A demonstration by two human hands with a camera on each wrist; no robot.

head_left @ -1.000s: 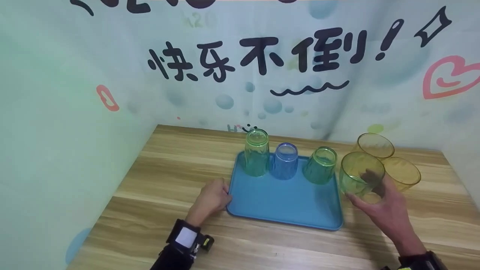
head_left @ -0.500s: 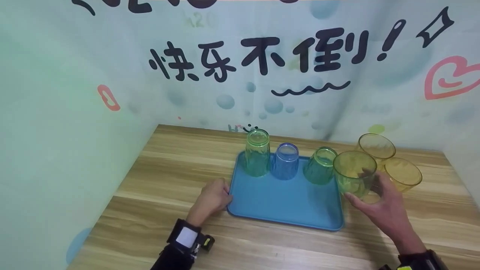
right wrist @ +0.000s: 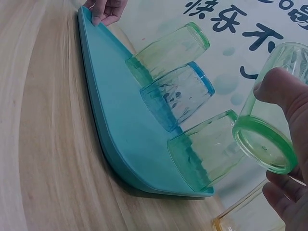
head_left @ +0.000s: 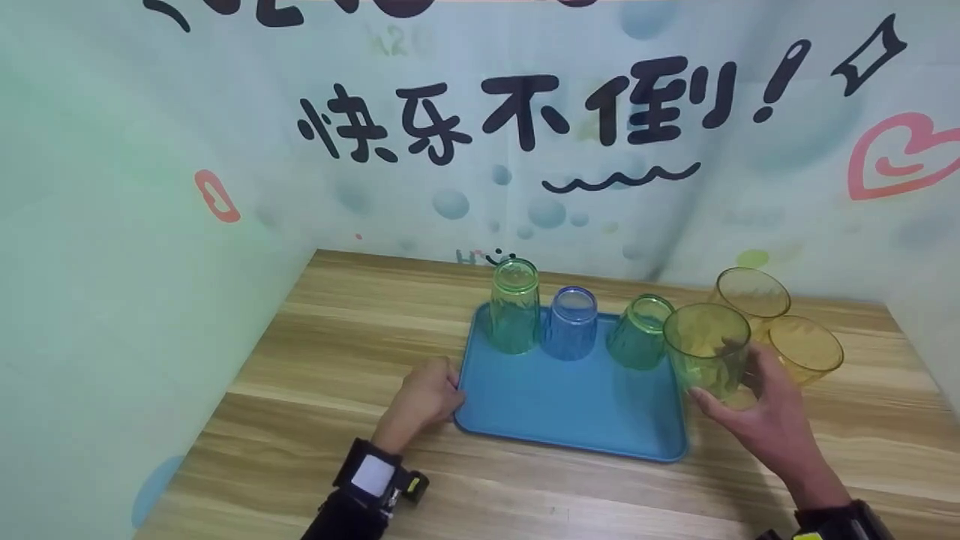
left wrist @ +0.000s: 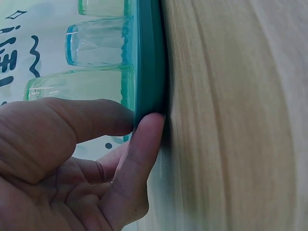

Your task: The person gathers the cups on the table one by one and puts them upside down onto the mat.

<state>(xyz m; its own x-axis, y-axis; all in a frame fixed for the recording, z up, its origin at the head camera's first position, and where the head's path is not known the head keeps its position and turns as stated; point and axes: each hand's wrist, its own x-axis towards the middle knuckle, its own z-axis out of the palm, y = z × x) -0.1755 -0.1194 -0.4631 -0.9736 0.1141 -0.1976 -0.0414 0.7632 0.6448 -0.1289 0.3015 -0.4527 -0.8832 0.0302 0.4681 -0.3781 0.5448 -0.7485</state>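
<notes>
My left hand [head_left: 420, 397] pinches the left rim of a blue tray [head_left: 562, 409]; thumb and fingertip meet at the edge in the left wrist view. Upside down along the tray's back stand a tall green glass [head_left: 514, 319], a blue glass [head_left: 570, 330] and a shorter green glass [head_left: 636, 341]. Held in my right hand [head_left: 776, 431] is another green glass [head_left: 705, 356], mouth up. The right wrist view shows its thick green base [right wrist: 267, 144] raised clear of the tray, beside the shorter green glass. Some of the right fingers are hidden behind the glass.
Two amber glasses, a rear one [head_left: 752, 291] and a front one [head_left: 808, 351], stand mouth up on the wooden table [head_left: 315, 330], right of the tray. A printed backdrop [head_left: 420, 195] rises directly behind the table.
My right hand has carried the green glass a little leftward, toward the tray's right edge and the shorter green glass. The left hand and the tray have stayed in place.
</notes>
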